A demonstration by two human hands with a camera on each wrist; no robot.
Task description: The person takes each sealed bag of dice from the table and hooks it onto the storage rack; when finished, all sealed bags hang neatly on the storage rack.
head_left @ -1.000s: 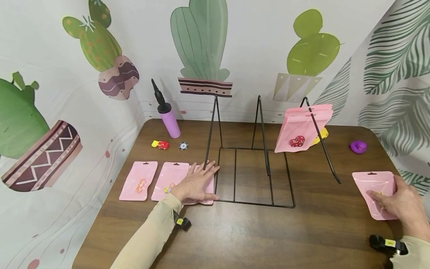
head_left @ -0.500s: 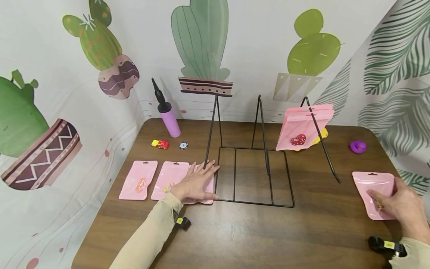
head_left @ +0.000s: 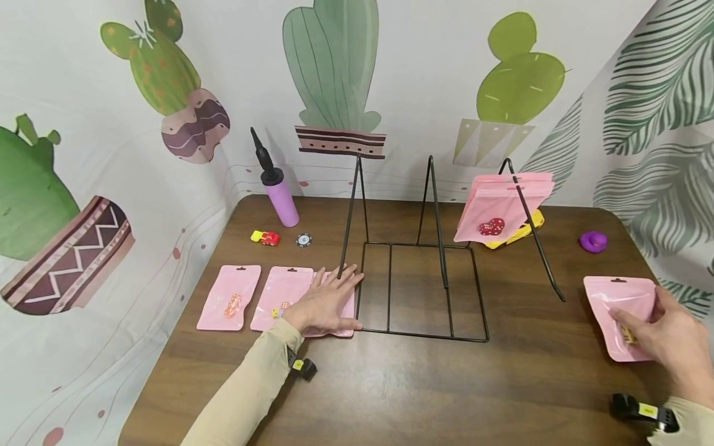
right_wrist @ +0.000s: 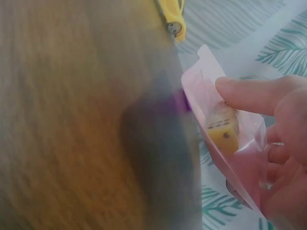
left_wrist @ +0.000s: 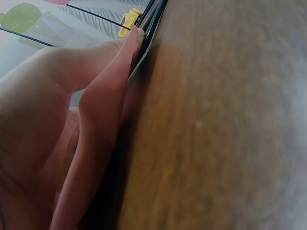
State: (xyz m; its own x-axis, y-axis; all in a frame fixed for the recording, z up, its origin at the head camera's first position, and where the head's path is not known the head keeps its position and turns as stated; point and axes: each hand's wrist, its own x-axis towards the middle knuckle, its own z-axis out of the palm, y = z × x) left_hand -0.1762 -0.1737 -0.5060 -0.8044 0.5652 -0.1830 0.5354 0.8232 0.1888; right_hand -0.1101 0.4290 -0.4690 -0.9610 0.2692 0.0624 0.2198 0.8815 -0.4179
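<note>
My left hand (head_left: 326, 305) rests with spread fingers on a pink zip pouch (head_left: 349, 303) beside the black wire display rack (head_left: 424, 336). In the left wrist view that pouch's edge (left_wrist: 105, 105) bulges up by the thumb. At the far right, my right hand (head_left: 677, 341) pinches another pink pouch (head_left: 616, 296), thumb on its front. Yellow dice (right_wrist: 224, 134) show through it in the right wrist view. Pink pouches with red dice (head_left: 492, 227) hang on the rack's right prong. Two more pouches lie at left, one with orange dice (head_left: 233, 305), one (head_left: 290, 282) partly under my left hand.
Along the back of the wooden table (head_left: 390, 390) stand a purple hand pump (head_left: 282, 201), a red and yellow toy car (head_left: 265, 238), a poker chip (head_left: 304, 240) and a purple rubber duck (head_left: 594, 241). A yellow toy vehicle (head_left: 519, 235) sits behind the hanging pouches.
The pouch in my right hand has risen slightly and tilted, showing more of its yellow dice. The hanging pouches have swung a little. My left hand has stayed in place.
</note>
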